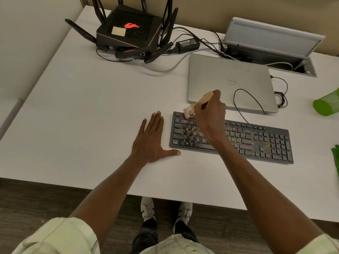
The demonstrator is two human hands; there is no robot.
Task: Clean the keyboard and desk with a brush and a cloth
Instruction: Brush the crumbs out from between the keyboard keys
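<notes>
A black keyboard (pixel 256 142) lies on the white desk (pixel 91 116), with yellowish crumbs scattered over its keys. My right hand (pixel 211 118) grips a brush (pixel 204 101) by its wooden handle; the pale bristles touch the keyboard's top left corner. My left hand (pixel 152 142) rests flat on the desk just left of the keyboard, fingers straight, thumb stretched along the keyboard's front left corner. A green cloth (pixel 335 158) shows partly at the right edge.
A closed silver laptop (pixel 229 81) lies behind the keyboard, with a black cable looping over it. A black router (pixel 128 32) with antennas and a power adapter (pixel 187 44) stand at the back. An open cable box (pixel 271 46) is at back right. A green bottle (pixel 326 105) lies at right.
</notes>
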